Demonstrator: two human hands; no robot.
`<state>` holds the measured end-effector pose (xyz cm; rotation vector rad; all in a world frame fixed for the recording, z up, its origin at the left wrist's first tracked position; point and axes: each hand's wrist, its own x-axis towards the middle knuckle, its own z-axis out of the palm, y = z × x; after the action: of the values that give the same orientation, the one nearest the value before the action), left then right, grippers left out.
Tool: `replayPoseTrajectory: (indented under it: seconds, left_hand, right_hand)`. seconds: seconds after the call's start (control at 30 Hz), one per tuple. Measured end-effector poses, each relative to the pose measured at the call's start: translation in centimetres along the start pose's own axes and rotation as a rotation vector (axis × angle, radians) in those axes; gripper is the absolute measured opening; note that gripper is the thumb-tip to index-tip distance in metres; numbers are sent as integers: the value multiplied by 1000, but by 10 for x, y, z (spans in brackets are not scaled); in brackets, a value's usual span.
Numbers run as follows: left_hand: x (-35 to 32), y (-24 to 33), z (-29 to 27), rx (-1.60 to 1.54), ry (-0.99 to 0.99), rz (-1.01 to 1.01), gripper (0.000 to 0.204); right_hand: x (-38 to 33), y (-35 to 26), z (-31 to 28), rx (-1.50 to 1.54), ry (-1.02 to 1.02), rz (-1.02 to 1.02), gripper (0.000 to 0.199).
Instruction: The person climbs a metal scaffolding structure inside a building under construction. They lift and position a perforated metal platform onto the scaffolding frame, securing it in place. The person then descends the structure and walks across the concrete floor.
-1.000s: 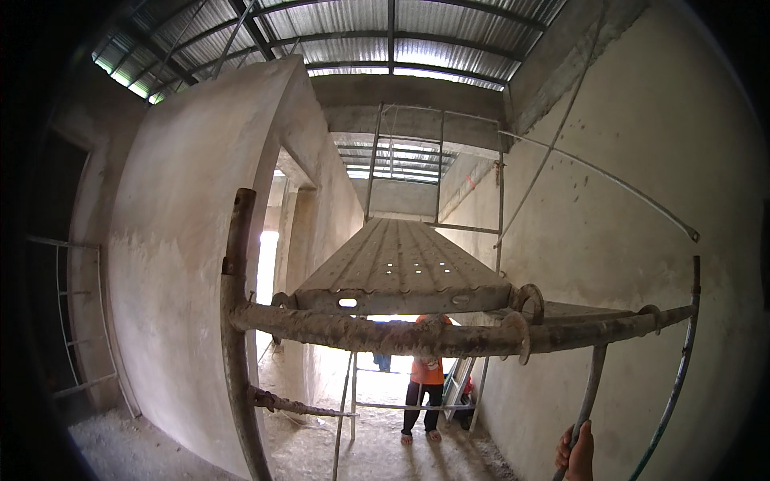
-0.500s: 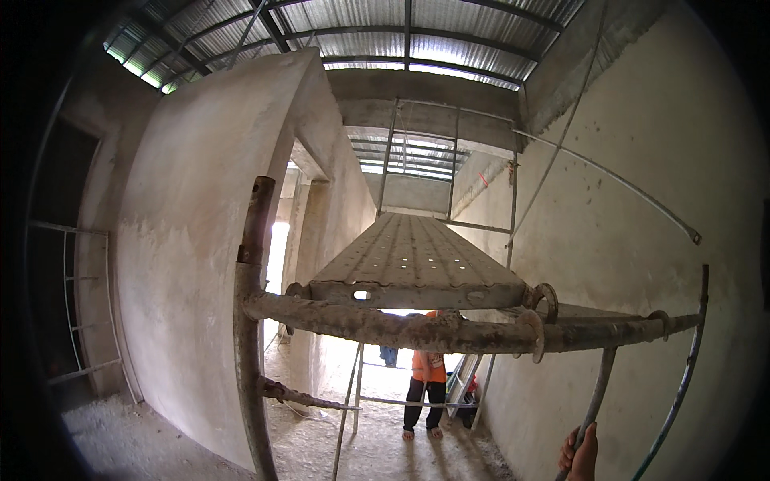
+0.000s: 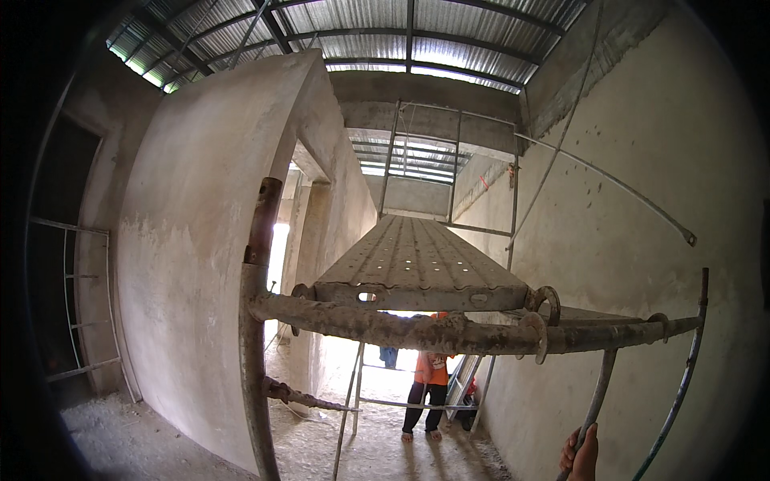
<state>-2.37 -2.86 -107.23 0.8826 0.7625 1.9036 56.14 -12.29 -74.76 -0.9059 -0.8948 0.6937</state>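
Note:
My right hand (image 3: 581,455) is at the lower right, closed around a slanting upright bar (image 3: 597,397) of the scaffold frame. The fingers wrap the bar below the crusted horizontal tube (image 3: 385,325). Above the tube, a perforated metal plank (image 3: 417,255) stretches away from me, with ring-shaped hooks (image 3: 548,305) at its near end. A thick scaffold post (image 3: 254,345) rises on the left, with a rusty pin (image 3: 263,216) at its top. My left hand does not show.
Beyond the scaffold, a person in an orange shirt (image 3: 437,369) stands on the dusty floor (image 3: 377,449). A plastered wall (image 3: 200,240) and a doorway flank the left; another wall (image 3: 642,192) runs along the right. A diagonal brace (image 3: 618,180) hangs at the upper right.
The view has shifted slightly, so the scaffold sits a little lower and to the right in it. My right hand keeps its hold on the bar. The person's arm has moved somewhat.

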Motion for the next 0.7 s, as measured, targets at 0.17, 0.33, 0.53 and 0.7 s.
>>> replayPoseTrajectory:
  seconds: [0.17, 0.33, 0.53, 0.7]
  left_hand:
    - [4, -6, -1, -60, 44, -68, 69]
    - [6, -8, -4, -58, -68, 4, 69]
    - [10, -14, -8, -34, -106, 7, 68]
    - [18, -21, -10, -5, -116, 21, 68]
  right_hand:
    - [0, 0, 1, 3, 16, -1, 57]
    - [-2, 0, 3, 11, 35, -8, 56]
    - [-1, 3, 1, 5, 23, -9, 56]
    - [-2, 3, 8, -7, 61, -38, 56]
